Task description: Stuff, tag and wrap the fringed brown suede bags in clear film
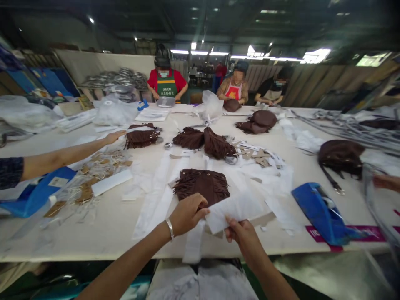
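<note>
A brown fringed bag (201, 185) lies flat on the white table (118, 225) in front of me. A sheet of white tissue paper (236, 208) covers its near right corner. My left hand (186, 214), with a silver bracelet on the wrist, is closed in a pinch on the paper's left edge, right at the bag's bottom. My right hand (242, 233) grips the paper's lower edge from below.
More brown fringed bags (204, 141) lie mid-table with paper strips and card tags. A co-worker's arm (68, 154) reaches in from the left towards another bag (141, 136). A blue tape dispenser (321, 212) sits right. Three people work at the far side.
</note>
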`<state>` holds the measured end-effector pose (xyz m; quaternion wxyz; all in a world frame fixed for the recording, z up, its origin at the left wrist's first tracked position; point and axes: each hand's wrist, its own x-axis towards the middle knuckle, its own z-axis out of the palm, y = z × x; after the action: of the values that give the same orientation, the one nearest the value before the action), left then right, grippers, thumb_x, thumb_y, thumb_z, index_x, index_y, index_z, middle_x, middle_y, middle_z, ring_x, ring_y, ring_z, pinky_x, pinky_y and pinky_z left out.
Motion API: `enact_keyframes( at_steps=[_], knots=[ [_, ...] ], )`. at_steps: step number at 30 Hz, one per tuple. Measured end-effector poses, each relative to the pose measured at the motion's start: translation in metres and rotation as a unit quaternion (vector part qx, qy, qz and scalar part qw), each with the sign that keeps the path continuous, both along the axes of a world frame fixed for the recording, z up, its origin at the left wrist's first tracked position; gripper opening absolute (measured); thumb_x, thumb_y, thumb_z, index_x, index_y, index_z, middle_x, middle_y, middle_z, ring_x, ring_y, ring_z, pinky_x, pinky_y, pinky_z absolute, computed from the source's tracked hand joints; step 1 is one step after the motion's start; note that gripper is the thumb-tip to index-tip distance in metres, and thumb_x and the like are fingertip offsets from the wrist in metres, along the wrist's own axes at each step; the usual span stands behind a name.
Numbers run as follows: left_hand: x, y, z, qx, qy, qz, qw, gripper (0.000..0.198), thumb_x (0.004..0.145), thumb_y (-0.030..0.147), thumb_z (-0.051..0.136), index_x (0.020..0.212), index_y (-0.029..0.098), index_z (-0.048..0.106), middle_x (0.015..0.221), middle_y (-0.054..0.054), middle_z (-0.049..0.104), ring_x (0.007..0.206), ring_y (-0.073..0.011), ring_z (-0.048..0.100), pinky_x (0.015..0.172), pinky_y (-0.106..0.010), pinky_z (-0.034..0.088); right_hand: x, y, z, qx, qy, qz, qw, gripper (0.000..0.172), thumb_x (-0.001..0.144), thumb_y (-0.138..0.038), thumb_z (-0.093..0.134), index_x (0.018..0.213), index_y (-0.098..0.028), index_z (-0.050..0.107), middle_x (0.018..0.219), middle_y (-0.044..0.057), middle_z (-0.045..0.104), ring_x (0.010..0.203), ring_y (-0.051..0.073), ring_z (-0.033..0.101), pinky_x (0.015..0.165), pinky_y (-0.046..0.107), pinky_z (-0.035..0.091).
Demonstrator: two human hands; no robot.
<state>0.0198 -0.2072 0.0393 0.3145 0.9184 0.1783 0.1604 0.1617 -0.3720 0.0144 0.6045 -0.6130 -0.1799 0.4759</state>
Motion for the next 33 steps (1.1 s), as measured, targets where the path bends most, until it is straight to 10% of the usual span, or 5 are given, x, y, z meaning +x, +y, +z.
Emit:
enact_keyframes(
  at_steps=[6, 14, 27, 33],
  knots=[
    [0.007, 0.012, -0.048, 0.263, 0.051, 0.022, 0.963, 0.044, 0.087, 0.035, 0.061, 0.125, 0.015, 0.054, 0.133, -0.016, 0.053, 0.130, -0.0347, 0.041, 0.109, -0.055, 0.028, -0.054, -0.027, -0.042, -0.093, 0.189, -0.026, 0.977, 0.042, 0.072, -0.044, 0.078, 0.092, -0.014, 0.057, 0.064, 0.000, 0.063, 0.051, 0.010, 0.057, 0.047, 0.021, 0.050],
    [-0.005, 0.062, -0.082, 0.250, 0.058, 0.055, 0.965, 0.052, 0.081, 0.000, 0.044, 0.132, 0.011, 0.051, 0.134, -0.019, 0.054, 0.126, -0.0297, 0.049, 0.106, -0.048, 0.041, -0.084, 0.034, -0.061, -0.031, 0.342, -0.126, 0.931, 0.024, 0.081, -0.031, 0.068, 0.088, -0.012, 0.056, 0.072, 0.006, 0.069, 0.073, 0.020, 0.071, 0.066, 0.029, 0.059],
    [-0.022, 0.098, -0.072, 0.200, 0.061, -0.085, 0.974, 0.065, 0.076, -0.008, 0.037, 0.134, 0.017, 0.050, 0.133, -0.010, 0.059, 0.120, -0.0173, 0.058, 0.102, -0.036, 0.050, -0.076, 0.054, -0.066, 0.030, 0.283, -0.210, 0.935, 0.023, 0.077, -0.026, 0.072, 0.078, -0.019, 0.050, 0.077, 0.005, 0.071, 0.086, 0.021, 0.072, 0.086, 0.035, 0.058],
    [-0.026, 0.100, -0.073, 0.181, 0.060, -0.094, 0.977, 0.065, 0.074, -0.009, 0.037, 0.132, 0.018, 0.053, 0.131, -0.007, 0.061, 0.120, -0.0158, 0.058, 0.103, -0.034, 0.050, -0.056, 0.066, -0.070, -0.021, 0.263, -0.143, 0.954, 0.012, 0.083, -0.023, 0.064, 0.082, -0.013, 0.057, 0.077, 0.010, 0.073, 0.069, 0.016, 0.071, 0.067, 0.027, 0.059]
  ],
)
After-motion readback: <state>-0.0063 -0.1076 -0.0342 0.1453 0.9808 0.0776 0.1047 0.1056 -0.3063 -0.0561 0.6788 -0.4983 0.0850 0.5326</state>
